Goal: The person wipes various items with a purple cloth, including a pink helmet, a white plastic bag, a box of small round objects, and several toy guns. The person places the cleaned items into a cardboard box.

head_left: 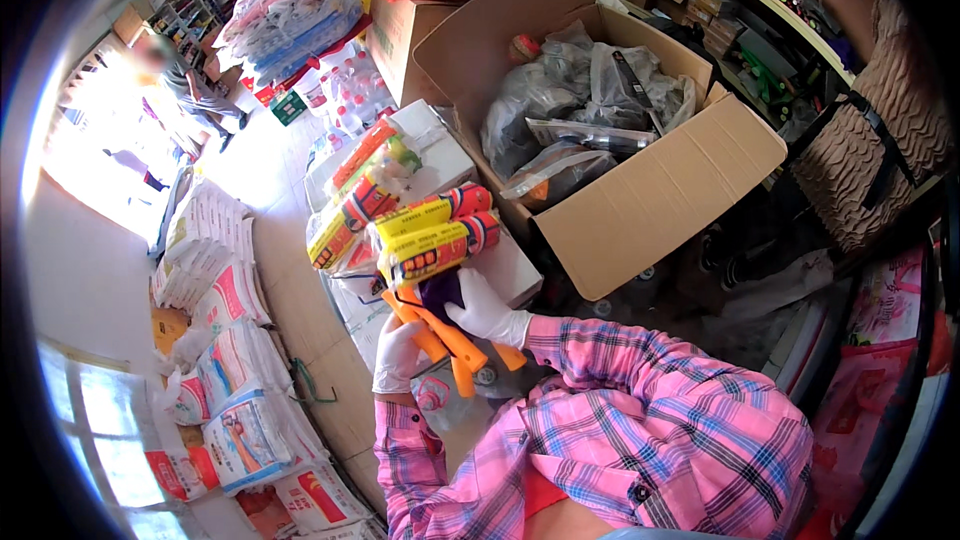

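Note:
My left hand (pixel 399 345), in a white glove, is closed around the orange handles (pixel 450 337) of several paint rollers. Yellow and red printed wrappers cover the roller heads (pixel 440 247), which point away from me over the white boxes. From the right, my gloved right hand (pixel 487 308) grips the same bunch just below the heads, next to a dark purple piece (pixel 440 292). Its fingertips are partly hidden. More wrapped rollers (pixel 355 215) lie on a white box (pixel 433 145) just beyond the bunch.
A large open cardboard box (pixel 640 225) holds bagged goods at the far right. Stacked white packages (pixel 235 360) line the left wall. Plastic bottles (pixel 358 100) and a pile of bagged textiles (pixel 295 15) stand farther back. A person (pixel 190 85) is near the bright doorway.

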### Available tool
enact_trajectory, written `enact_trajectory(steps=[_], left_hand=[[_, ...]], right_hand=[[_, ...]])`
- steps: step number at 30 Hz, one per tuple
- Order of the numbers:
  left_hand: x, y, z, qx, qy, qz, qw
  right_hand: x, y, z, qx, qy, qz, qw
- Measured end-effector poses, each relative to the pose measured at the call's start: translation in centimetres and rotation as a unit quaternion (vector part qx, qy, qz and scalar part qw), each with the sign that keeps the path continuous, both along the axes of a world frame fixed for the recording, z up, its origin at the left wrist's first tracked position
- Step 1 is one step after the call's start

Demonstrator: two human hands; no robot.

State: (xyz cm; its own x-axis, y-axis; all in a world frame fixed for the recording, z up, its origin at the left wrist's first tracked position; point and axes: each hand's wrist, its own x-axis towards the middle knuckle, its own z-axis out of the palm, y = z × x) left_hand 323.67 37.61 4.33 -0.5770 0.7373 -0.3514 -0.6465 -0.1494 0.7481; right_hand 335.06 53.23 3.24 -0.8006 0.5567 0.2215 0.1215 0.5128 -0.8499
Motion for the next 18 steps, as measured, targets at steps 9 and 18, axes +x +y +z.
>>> enact_trajectory(steps=[9,18], left_hand=[[-4.3,-1.1,-5.3,-0.258,0.44,0.142,0.848],[-3.3,-0.7,-5.7,-0.249,0.428,0.106,0.863]], right_hand=[[-2.0,2.8,-0.7,0.07,-0.075,0.012,0.995],[1.6,3.3,-1.2,-0.048,0.014,-0.01,0.999]])
